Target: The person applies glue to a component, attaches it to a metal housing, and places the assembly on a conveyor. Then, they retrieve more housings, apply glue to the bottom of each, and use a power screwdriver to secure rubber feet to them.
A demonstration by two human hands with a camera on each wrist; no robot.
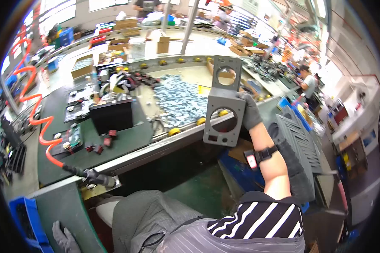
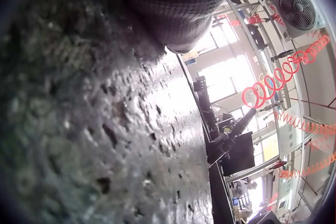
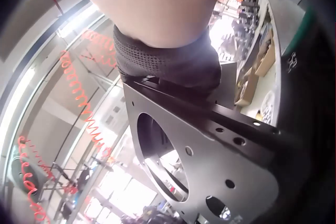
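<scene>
A grey metal bracket [image 1: 224, 114] with large round cut-outs is held up in the air by the gloved right hand [image 1: 251, 111], which grips its right edge. In the right wrist view the bracket [image 3: 199, 150] extends below the dark glove [image 3: 168, 64], whose fingers are mostly hidden behind the metal. At the lower left, the gloved left hand [image 1: 65, 238] rests on the green table top [image 1: 71, 211], fingers extended and holding nothing. The left wrist view shows the glove cuff [image 2: 181, 19] over a worn, shiny surface [image 2: 131, 119].
A driver tool [image 1: 99, 178] on an orange coiled hose lies at the bench edge. Beyond stand a black box [image 1: 112, 117] and a pile of small metal parts [image 1: 179, 99]. Grey stacked trays [image 1: 293, 152] are on the right, a blue bin [image 1: 25, 219] at lower left.
</scene>
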